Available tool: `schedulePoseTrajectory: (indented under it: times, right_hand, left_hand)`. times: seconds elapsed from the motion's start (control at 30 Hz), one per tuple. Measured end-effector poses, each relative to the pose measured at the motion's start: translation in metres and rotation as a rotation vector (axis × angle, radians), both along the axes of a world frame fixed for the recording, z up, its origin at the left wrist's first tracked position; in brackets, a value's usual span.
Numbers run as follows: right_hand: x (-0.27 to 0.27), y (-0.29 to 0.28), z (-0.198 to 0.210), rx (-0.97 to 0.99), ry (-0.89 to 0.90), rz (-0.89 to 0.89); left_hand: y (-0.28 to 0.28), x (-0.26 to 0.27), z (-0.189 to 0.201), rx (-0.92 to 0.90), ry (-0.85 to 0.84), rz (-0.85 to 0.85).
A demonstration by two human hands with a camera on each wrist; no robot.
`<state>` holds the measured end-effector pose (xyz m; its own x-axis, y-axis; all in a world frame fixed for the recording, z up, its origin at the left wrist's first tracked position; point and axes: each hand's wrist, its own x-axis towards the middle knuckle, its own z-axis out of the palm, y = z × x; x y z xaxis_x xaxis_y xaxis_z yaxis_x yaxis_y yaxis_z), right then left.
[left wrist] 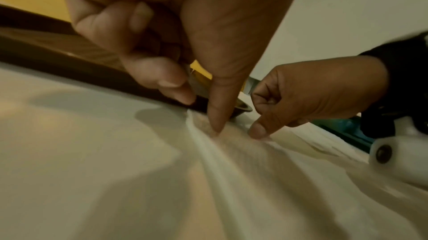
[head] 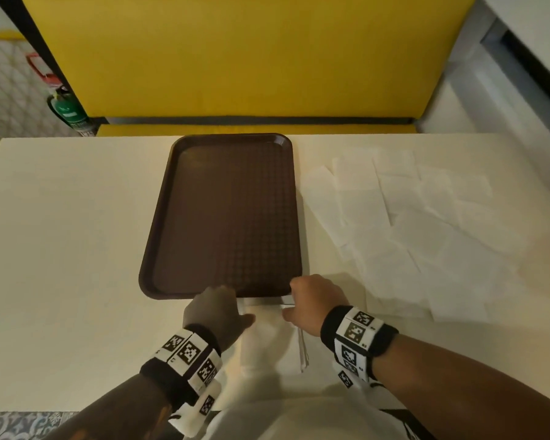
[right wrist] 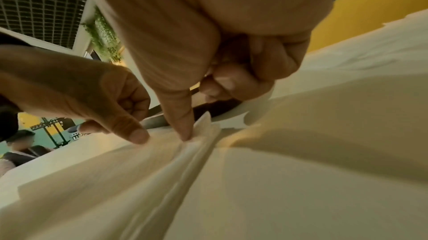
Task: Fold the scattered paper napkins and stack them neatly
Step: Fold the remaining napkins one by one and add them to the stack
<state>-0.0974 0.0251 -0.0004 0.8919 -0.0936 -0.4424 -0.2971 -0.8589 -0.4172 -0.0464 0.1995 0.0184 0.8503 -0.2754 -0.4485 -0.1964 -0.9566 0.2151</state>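
White napkin (head: 265, 325) lies flat on the table (head: 61, 249) just below the near edge of the brown tray (head: 226, 211), between your hands. Your left hand (head: 215, 315) presses its thumb on the far left corner, other fingers curled. Your right hand (head: 313, 300) pins the far right corner the same way. Loose napkins (head: 410, 223) lie spread to the right of the tray.
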Motion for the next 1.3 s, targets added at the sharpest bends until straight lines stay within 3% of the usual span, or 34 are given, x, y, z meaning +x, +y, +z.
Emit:
schedulePoseTrajectory:
  times: [0.17,0.37,0.5,0.87,1.07,1.23,1.3]
  right_hand:
    - [0.011,-0.022,0.021,0.100,-0.038,-0.138]
    - [0.051,-0.104,0.021,-0.191,-0.038,-0.290]
    - [0.070,-0.132,0.013,-0.273,-0.011,-0.350]
    - [0.098,-0.141,-0.005,-0.403,-0.020,-0.240]
    - [0.091,-0.142,0.022,-0.326,-0.156,-0.221]
    - [0.061,-0.113,0.059,-0.166,-0.441,0.073]
    - [0.047,-0.099,0.067,-0.107,-0.512,0.179]
  left_hand:
    - [-0.019,0.024,0.019,-0.162,0.053,-0.015]
    - [-0.079,0.076,0.024,-0.524,0.164,0.068]
    - [-0.121,0.096,0.011,-0.620,0.243,0.134]
    - [-0.167,0.101,-0.009,-0.692,0.432,0.270]
    - [-0.172,0.103,-0.002,-0.754,0.523,0.297]
    - [-0.178,0.101,0.010,-1.001,0.783,0.533]
    - [-0.175,0.100,0.015,-1.085,0.815,0.596]
